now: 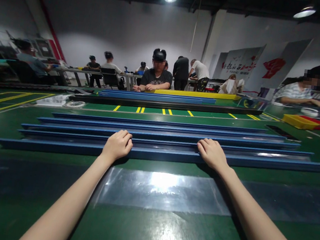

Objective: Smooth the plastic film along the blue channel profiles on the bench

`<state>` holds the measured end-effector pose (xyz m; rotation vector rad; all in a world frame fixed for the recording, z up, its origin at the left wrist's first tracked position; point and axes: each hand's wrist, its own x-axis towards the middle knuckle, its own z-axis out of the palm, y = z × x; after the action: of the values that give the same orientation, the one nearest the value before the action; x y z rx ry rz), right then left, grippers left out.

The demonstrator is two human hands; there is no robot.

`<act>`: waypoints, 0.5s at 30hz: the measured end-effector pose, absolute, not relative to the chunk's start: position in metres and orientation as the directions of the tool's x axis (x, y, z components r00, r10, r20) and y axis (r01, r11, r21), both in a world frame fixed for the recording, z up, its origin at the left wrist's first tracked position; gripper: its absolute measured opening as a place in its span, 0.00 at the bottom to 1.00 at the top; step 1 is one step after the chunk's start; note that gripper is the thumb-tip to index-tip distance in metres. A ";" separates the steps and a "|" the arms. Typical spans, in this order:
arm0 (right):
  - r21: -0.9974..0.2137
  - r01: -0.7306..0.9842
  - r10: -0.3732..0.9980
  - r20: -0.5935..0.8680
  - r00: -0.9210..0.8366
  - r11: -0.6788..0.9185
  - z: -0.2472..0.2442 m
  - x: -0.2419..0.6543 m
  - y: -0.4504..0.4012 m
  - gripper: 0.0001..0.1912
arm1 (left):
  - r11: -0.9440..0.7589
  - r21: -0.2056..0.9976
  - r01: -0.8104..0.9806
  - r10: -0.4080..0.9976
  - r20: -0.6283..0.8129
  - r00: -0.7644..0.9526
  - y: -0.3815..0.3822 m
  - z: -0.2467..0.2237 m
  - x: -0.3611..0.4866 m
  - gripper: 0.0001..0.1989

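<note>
My left hand (117,144) is closed over the nearest long blue channel (164,155), left of its middle. Right of the middle, my right hand (212,153) has its fingers curled over the same channel. The undersides of both grips are hidden. Several more blue rails (161,131) lie side by side just beyond, running left to right across the green table (135,226). Between my forearms a flat strip of clear film (128,188) stretches across the table, shiny under the lamp.
Farther back lie a black bar (150,104), blue strips (157,96) and a yellow bar (195,94). A dark phone (282,133) and a yellow tray (299,121) are at right. Opposite sits a person (157,75); others work around the room.
</note>
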<state>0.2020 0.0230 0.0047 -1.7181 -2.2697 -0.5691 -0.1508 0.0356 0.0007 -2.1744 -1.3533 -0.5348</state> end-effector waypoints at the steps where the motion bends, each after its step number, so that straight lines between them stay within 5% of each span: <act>1: 0.168 0.958 0.860 0.425 -0.284 0.233 0.004 0.202 0.024 0.20 | -0.362 -0.220 0.906 0.697 0.582 0.419 0.036 0.001 -0.151 0.13; 15: 0.123 0.967 0.847 0.467 -0.256 0.224 -0.002 0.204 0.046 0.19 | -0.325 -0.179 0.929 0.679 0.639 0.361 0.048 -0.001 -0.150 0.11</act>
<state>0.2044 0.0459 -0.0023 -1.6952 -2.2021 -0.5667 -0.1503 0.0480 -0.0005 -2.1036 -1.3903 -0.6266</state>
